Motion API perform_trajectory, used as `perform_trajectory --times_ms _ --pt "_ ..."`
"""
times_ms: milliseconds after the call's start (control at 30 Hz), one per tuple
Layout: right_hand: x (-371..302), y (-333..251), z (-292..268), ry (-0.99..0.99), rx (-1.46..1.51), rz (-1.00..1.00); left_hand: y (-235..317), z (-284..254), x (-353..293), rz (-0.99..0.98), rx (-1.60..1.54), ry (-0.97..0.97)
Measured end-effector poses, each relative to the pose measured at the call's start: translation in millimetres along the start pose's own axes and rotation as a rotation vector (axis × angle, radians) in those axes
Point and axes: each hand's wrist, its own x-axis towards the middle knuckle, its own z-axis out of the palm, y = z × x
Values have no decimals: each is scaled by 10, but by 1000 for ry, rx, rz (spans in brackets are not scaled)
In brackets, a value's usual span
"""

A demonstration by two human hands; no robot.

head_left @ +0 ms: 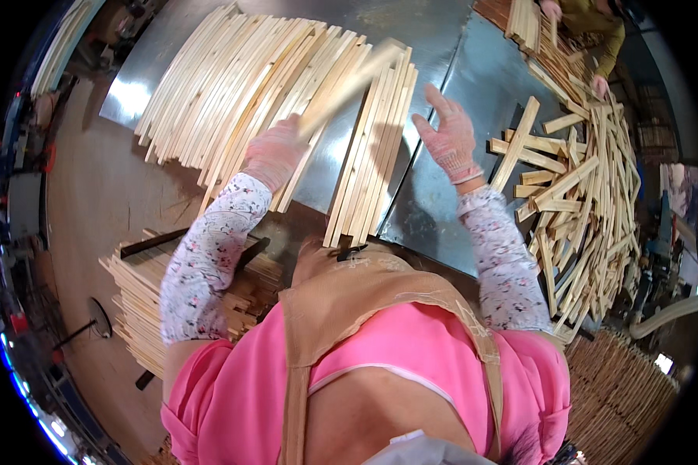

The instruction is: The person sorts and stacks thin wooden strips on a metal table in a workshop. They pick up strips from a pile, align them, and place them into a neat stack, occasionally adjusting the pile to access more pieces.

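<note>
My left hand (275, 153), in a pale glove, is closed around the near end of a wooden strip (347, 89). The strip slants up to the right, blurred by motion, over the gap between two groups of strips. Left of it, a wide row of wooden strips (229, 81) lies side by side on the metal table (423, 205). A smaller bundle of strips (376, 143) lies between my hands, its near ends at the table edge by my apron. My right hand (450, 139), also gloved, is raised to the right of this bundle with its fingers apart and nothing in them.
A jumbled heap of wooden pieces (585, 205) covers the table's right side. Beyond it, a co-worker's hand (599, 85) touches more strips at the far right. A stack of strips (136, 302) stands below the table at my left, and another stack (620, 387) at lower right.
</note>
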Motion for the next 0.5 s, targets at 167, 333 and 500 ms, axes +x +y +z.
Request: perform_trajectory --times_ms 167,333,500 --pt "-772 -31 675 -612 179 684 -827 529 501 -110 -2 305" --pt "-516 -719 831 -811 527 779 -835 658 538 -6 241 393" --pt "-554 -214 347 -595 56 512 -777 443 426 -94 391 271"
